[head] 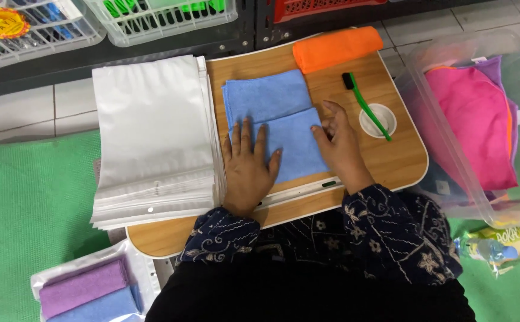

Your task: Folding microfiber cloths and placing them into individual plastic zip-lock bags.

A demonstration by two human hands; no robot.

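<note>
A blue cloth (275,113) lies partly folded on a small wooden lap table (403,161). My left hand (248,170) rests flat on the cloth's near left corner, fingers spread. My right hand (340,146) presses on the cloth's right edge with curled fingers. A thick stack of white plastic bags (152,137) lies just left of my left hand. A folded orange cloth (337,48) sits at the table's far edge.
A green-handled brush (366,106) lies across a small white dish (378,120) right of the cloth. A clear bin (480,125) with pink and purple cloths stands at right. Bagged purple and blue cloths (90,292) lie at lower left on a green mat (27,203). Baskets (164,18) line the shelf behind.
</note>
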